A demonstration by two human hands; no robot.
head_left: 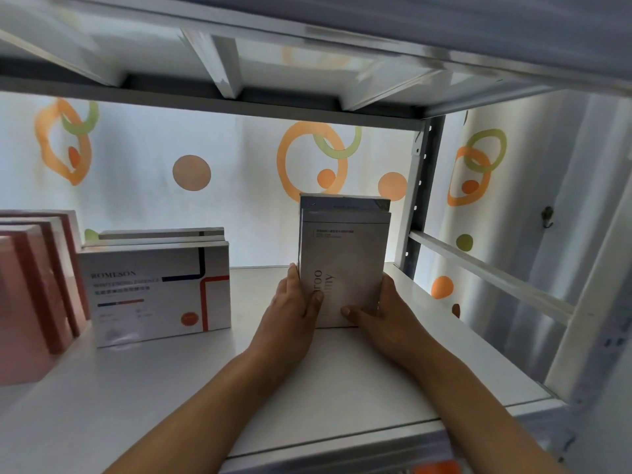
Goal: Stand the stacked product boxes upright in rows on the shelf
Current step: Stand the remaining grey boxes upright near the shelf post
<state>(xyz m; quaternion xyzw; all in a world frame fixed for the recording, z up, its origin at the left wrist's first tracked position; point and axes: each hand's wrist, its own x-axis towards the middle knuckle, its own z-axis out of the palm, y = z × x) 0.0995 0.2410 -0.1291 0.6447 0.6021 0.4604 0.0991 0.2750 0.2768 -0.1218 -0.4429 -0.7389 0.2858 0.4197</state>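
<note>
Shelf (342, 378): two grey boxes (345, 261), upright.

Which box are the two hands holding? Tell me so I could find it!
Look at the white shelf and go right, near the grey metal post. There the left hand and right hand hold a tall silver-grey box standing upright. The other boxes are pink, or white with red and blue lines.

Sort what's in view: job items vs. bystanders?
Job: grey boxes standing upright, left hand and right hand gripping them; shelf; white boxes; pink boxes.
Bystanders: patterned curtain; wall hook.
</note>
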